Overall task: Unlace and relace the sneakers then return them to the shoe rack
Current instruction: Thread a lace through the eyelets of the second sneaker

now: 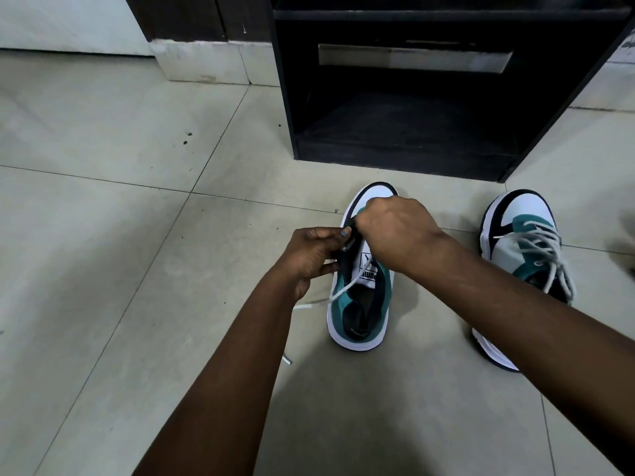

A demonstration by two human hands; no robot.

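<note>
A white, teal and black sneaker (360, 304) stands on the floor in the middle, toe pointing away from me. My left hand (314, 255) pinches its black left eyelet flap. My right hand (395, 228) is curled over the front of the lacing area, and what its fingers hold is hidden. A white lace (338, 292) runs loose from the shoe's left side and trails onto the floor. The second sneaker (522, 242), laced with loose white laces, stands to the right, partly behind my right forearm.
A black shoe rack (405, 156) with an open lower shelf stands on the tiled floor just beyond the sneakers. A dark door frame with a white base (202, 60) is at the back left. Pale floor tiles (103, 235) spread to the left.
</note>
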